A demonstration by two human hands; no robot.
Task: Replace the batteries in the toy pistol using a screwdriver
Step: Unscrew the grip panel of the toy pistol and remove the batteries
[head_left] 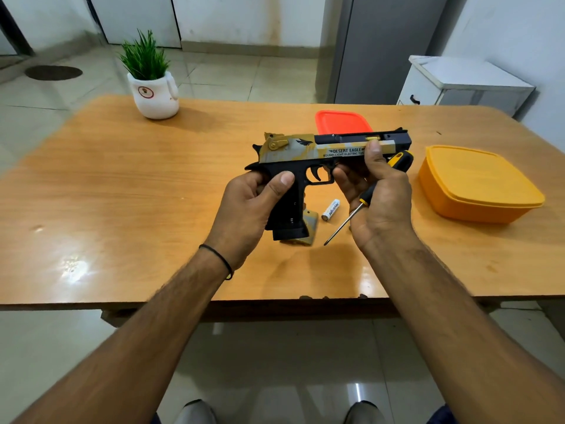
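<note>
Head view. The toy pistol point(324, 154) is held clear of the wooden table point(122, 179), barrel pointing away from the left hand point(247, 209), which is wrapped around the black grip with its thumb laid across the side. The right hand point(379, 191) supports the frame just ahead of the trigger guard, thumb pressed on the printed slide; the same hand also traps the screwdriver point(367, 197), whose yellow-and-black handle juts out beyond the knuckles while the shaft slants down past the palm toward the table.

A loose battery point(330, 210) lies on the table between the two hands, just below the trigger guard, with a small tan-and-grey piece point(310, 223), possibly the battery cover, just beside the pistol's butt.

Risks, as judged: the right hand carries two things at once, so shifting its fingers could let the screwdriver slide out or swing its tip against the pistol. The battery, being round, may roll if the lowered butt or the tool tip nudges it. An orange box point(477, 185) sits well outside the right hand.
</note>
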